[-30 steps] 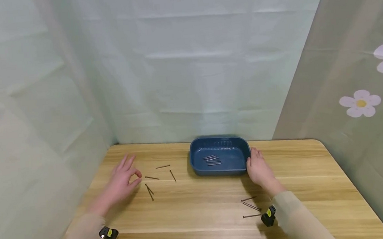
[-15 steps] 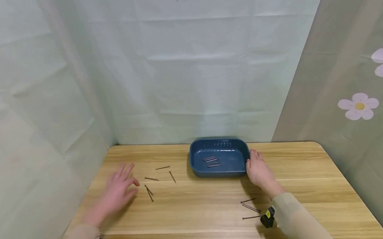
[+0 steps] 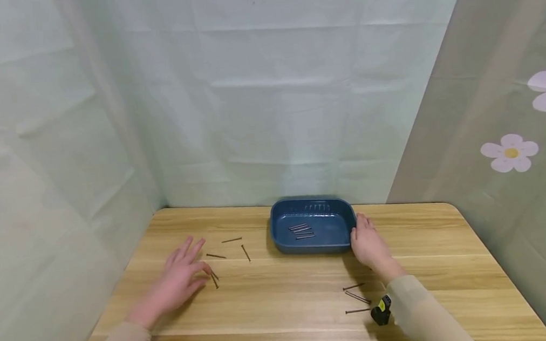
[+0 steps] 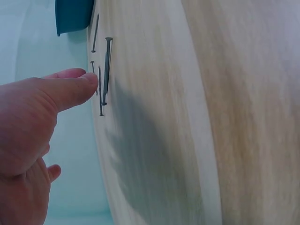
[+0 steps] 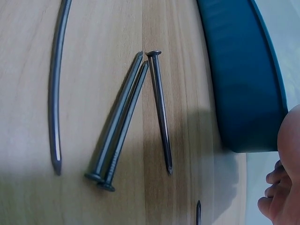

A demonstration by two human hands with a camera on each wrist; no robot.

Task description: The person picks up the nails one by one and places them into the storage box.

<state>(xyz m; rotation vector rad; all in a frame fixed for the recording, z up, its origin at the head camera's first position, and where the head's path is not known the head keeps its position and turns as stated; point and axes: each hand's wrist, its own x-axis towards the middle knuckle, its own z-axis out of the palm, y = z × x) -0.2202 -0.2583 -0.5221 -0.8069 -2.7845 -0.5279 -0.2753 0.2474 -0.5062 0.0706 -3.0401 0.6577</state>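
My left hand (image 3: 185, 278) hovers over the table's left side, fingers spread. Its index fingertip overlaps a crossed pair of nails (image 3: 215, 281) in the head view. Seen from the left wrist, the thumb and forefinger come close beside several dark nails (image 4: 107, 70), and nothing shows in the hand's grasp. My right hand (image 3: 369, 246) holds the right end of a deep blue rectangular tray (image 3: 311, 247), thumb at the near corner and fingers along the end wall. Several nails (image 3: 302, 231) lie side by side inside the tray.
Several more nails (image 5: 119, 122) lie on the wooden table (image 3: 275, 305) near my right forearm. Loose nails (image 3: 245, 253) are scattered left of the tray. Pale cloth (image 3: 272, 111) hangs behind the table and at both sides.
My left hand drew back slightly to the left, then moved right and nearer to me, over the crossed nails. My right hand and the tray have stayed put.
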